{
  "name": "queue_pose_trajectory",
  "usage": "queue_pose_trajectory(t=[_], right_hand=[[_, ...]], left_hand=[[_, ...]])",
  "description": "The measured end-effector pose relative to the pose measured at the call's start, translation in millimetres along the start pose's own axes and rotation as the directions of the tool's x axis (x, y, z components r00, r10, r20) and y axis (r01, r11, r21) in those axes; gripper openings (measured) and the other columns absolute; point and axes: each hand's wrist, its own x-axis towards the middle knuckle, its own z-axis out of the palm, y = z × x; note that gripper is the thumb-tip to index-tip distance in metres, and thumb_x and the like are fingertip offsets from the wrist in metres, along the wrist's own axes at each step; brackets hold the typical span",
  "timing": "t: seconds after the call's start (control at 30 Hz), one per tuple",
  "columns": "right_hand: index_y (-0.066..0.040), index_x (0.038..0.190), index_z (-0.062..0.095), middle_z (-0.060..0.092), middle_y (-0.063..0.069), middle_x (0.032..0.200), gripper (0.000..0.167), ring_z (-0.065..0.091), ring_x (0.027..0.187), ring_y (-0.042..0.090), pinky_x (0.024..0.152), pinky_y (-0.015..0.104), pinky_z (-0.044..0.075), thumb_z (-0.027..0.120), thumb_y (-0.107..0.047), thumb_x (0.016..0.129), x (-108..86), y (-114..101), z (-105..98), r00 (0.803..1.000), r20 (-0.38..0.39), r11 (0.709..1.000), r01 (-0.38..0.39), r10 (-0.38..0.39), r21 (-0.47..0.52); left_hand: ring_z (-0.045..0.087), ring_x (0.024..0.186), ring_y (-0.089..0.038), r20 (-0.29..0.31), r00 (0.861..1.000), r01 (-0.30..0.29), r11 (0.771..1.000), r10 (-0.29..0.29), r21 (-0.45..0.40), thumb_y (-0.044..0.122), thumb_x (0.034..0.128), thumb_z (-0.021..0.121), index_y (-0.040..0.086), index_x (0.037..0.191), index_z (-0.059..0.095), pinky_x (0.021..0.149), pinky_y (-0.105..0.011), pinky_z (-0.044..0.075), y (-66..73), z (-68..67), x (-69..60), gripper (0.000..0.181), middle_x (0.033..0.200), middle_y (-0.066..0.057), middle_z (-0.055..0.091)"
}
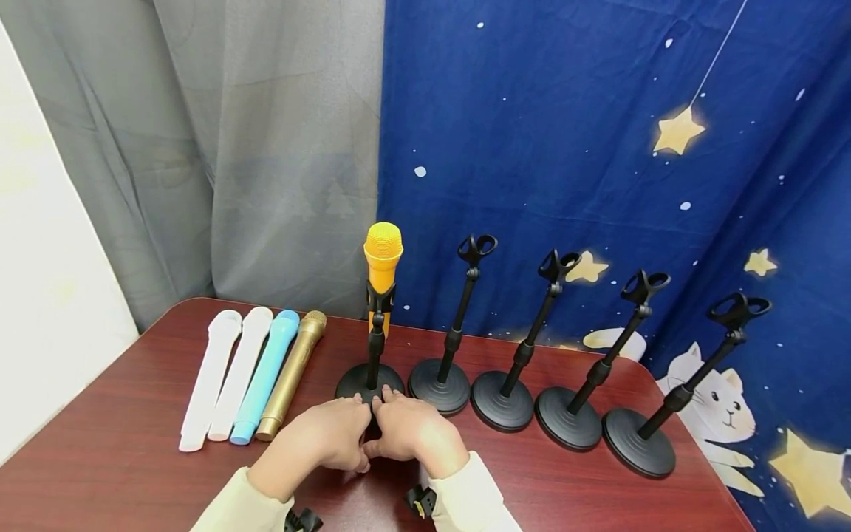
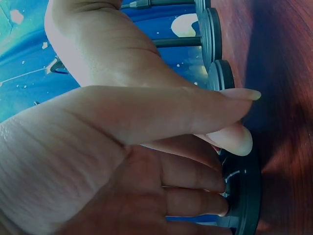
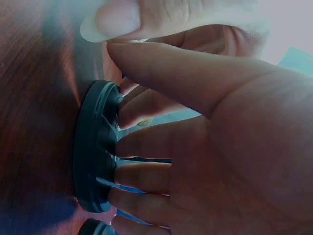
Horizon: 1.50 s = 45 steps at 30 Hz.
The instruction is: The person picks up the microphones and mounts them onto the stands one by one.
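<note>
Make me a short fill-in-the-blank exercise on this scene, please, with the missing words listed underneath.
1. The upright microphone held in a stand is ____ in colour.
2. The left hand and the right hand both touch the round ____ of that stand.
3. On the table, the light blue microphone lies between a white microphone and a ____ one.
4. To the right of that stand are ____ more stands, none holding a microphone.

Missing words: yellow; base; gold; four.
</note>
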Motion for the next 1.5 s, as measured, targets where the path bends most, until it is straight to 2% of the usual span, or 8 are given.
queue_pose_trajectory(t=[0.1,0.37,0.63,0.83,1.1,1.27,1.5], right_hand=[[-0.011,0.150,0.049,0.043,0.011,0.160,0.079,0.042,0.149,0.023,0.119,0.039,0.040,0.075,-0.050,0.087,0.7,0.1,0.6,1.000,-0.005,1.000,0.001,-0.001,0.000],[-0.012,0.152,0.047,0.040,0.012,0.162,0.082,0.038,0.151,0.023,0.119,0.039,0.039,0.073,-0.054,0.087,2.7,3.0,2.7,1.000,-0.023,1.000,-0.004,0.005,0.024],[-0.013,0.152,0.046,0.039,0.013,0.162,0.080,0.039,0.150,0.024,0.118,0.040,0.040,0.071,-0.055,0.089,8.2,6.2,6.3,0.998,-0.056,0.999,-0.011,0.013,0.043],[-0.012,0.151,0.047,0.040,0.010,0.162,0.063,0.042,0.149,0.024,0.120,0.037,0.038,0.066,-0.036,0.096,11.6,8.7,9.7,0.995,-0.102,1.000,-0.007,0.008,0.017],[-0.012,0.151,0.049,0.042,0.009,0.160,0.055,0.044,0.147,0.023,0.118,0.039,0.041,0.063,-0.020,0.097,16.4,12.3,13.0,0.988,-0.155,1.000,-0.016,0.019,0.021],[-0.013,0.150,0.050,0.044,0.008,0.160,0.054,0.044,0.147,0.021,0.117,0.039,0.042,0.063,-0.018,0.097,18.6,13.4,12.8,0.984,-0.176,1.000,-0.023,0.026,0.021],[-0.009,0.149,0.050,0.045,0.011,0.159,0.053,0.045,0.147,0.024,0.116,0.039,0.043,0.061,-0.016,0.098,25.3,13.7,14.6,0.979,-0.203,0.999,-0.021,0.026,0.026]], left_hand=[[0.055,0.134,-0.045,-0.002,1.000,-0.007,1.000,0.007,-0.008,0.025,0.0677,0.091,-0.007,0.122,0.067,0.110,-0.052,0.047,-0.9,0.1,0.7,0.068,0.138,-0.035,0.057],[0.043,0.137,-0.057,0.020,1.000,-0.006,1.000,0.006,-0.012,0.026,0.0692,0.091,-0.012,0.142,0.048,0.115,-0.056,0.039,-1.4,0.2,0.7,0.093,0.149,-0.039,0.041],[0.040,0.141,-0.055,0.008,1.000,-0.002,1.000,0.002,0.008,0.025,0.0703,0.090,-0.010,0.145,0.046,0.114,-0.057,0.041,-5.3,2.0,4.1,0.094,0.153,-0.035,0.040],[0.037,0.144,-0.053,-0.015,1.000,-0.014,0.999,0.015,0.030,0.020,0.0721,0.088,-0.010,0.147,0.044,0.115,-0.055,0.040,-9.7,5.5,6.9,0.092,0.155,-0.034,0.037],[0.034,0.148,-0.049,-0.034,0.999,-0.019,0.999,0.020,0.037,0.016,0.0732,0.086,-0.008,0.149,0.042,0.116,-0.054,0.040,-16.8,8.8,12.7,0.090,0.158,-0.031,0.035],[0.034,0.148,-0.048,-0.042,0.999,-0.020,0.999,0.022,0.047,0.011,0.0736,0.082,-0.007,0.149,0.042,0.116,-0.053,0.040,-18.9,9.2,14.5,0.088,0.159,-0.030,0.034],[0.037,0.146,-0.049,-0.078,0.997,-0.017,0.997,0.022,0.070,0.007,0.0726,0.078,-0.008,0.148,0.043,0.115,-0.052,0.042,-19.0,10.0,19.7,0.085,0.158,-0.030,0.036]])
